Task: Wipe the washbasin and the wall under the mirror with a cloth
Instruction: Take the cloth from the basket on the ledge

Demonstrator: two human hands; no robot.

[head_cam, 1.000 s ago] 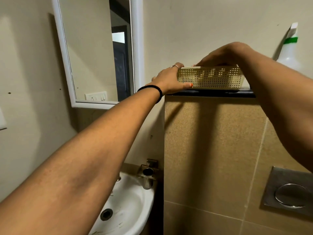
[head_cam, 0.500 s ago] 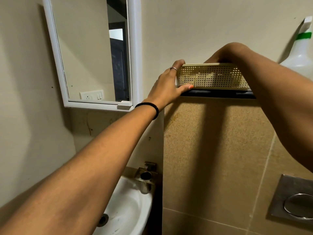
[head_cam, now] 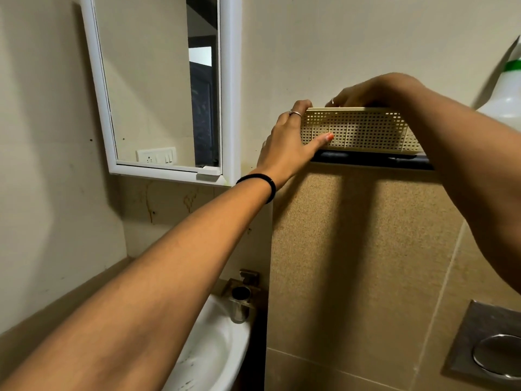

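Both hands were up at the perforated basket (head_cam: pixel 355 131) on the dark ledge (head_cam: pixel 372 161). Our left hand (head_cam: pixel 287 145) held its near end, thumb across the front and fingers curled over the rim; the right hand (head_cam: pixel 375 90) reached over the back rim, fingers bent down inside (what they touched we could not tell). No cloth showed. The washbasin (head_cam: pixel 208 348) sat low left, the stained wall (head_cam: pixel 169 201) under the mirror (head_cam: pixel 152 80) untouched. We judged it best to steady the basket level, clear of the spray bottle (head_cam: pixel 504 100), while searching it.
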